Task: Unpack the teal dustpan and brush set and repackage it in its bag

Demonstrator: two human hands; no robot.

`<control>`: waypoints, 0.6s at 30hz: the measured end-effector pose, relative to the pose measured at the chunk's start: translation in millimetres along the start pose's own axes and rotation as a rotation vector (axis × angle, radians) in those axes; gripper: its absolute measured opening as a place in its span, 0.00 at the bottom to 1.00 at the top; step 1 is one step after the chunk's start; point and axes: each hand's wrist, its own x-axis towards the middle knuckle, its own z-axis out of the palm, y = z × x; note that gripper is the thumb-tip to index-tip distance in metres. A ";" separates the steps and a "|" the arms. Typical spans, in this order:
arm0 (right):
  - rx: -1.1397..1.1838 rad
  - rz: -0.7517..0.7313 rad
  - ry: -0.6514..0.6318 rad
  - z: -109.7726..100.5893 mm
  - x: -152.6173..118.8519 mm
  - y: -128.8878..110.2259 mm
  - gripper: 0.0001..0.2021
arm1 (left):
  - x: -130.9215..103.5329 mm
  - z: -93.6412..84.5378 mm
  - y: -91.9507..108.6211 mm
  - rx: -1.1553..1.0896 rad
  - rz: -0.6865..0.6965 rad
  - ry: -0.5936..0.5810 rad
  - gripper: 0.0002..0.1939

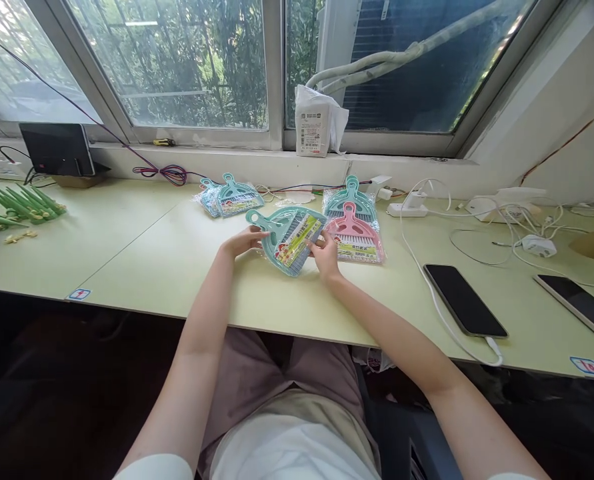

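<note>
A green dustpan-and-brush set [291, 239] in clear wrapping, with a yellow-green label, is held tilted over the table between both hands. My left hand [247, 241] grips its left side just below the looped handle. On its lower right edge, the fingers of my right hand [325, 255] are closed. Just right of that hand lies a pink wrapped set [355, 233], overlapping another green set [351, 195] behind it. Further back on the left, more green wrapped sets [237, 197] lie partly on top of each other.
The pale green table [141, 267] has a phone [464, 300] on a white cable, a second phone [581, 303], chargers and tangled cables at right. A black tablet [57, 148] and green plastic pieces [21, 203] are at left. A white box [313, 130] rests on the sill.
</note>
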 end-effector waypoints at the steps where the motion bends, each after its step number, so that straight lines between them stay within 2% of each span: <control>1: 0.014 0.005 0.023 -0.6 0.5 -1.8 0.21 | -0.4 -1.7 0.4 0.039 -0.010 -0.018 0.25; 6: 0.108 0.041 0.104 -4.1 2.2 -10.9 0.19 | 0.3 -9.1 -1.5 0.180 -0.016 0.034 0.22; 10: 0.199 0.126 0.133 -6.1 4.5 -14.0 0.14 | 2.2 -10.3 -2.7 0.167 0.033 0.168 0.23; 12: 0.255 0.169 0.149 -8.4 6.8 -14.8 0.12 | 3.6 -12.7 -2.2 0.108 0.059 0.276 0.24; 14: 0.306 0.191 0.153 -12.0 10.1 -16.1 0.11 | 4.4 -19.7 -1.3 0.025 0.094 0.474 0.24; 16: 0.348 0.186 0.149 -15.7 13.3 -18.6 0.12 | 3.4 -31.4 -0.6 -0.049 0.131 0.786 0.21; 18: 0.379 0.166 0.139 -18.3 15.6 -21.8 0.12 | 0.4 -44.6 -0.9 -0.062 0.105 1.119 0.16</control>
